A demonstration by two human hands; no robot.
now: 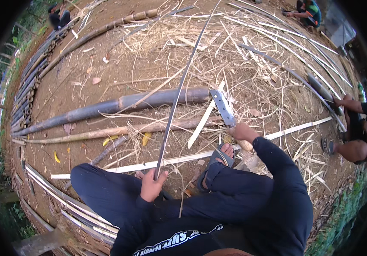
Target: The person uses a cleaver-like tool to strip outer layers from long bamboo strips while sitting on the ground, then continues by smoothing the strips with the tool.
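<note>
In the middle of the frame, a bamboo strip (176,104) is pinched by the left hand (152,186); a knife (223,109) is gripped by the right hand (243,132). Shaving seems underway; the knife must be brought closer.

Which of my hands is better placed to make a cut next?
Probably your right hand: it already grips the broad grey metal knife, blade pointing away from you. Your left hand is occupied, holding the long, narrow, dark bamboo-like strip.
</note>
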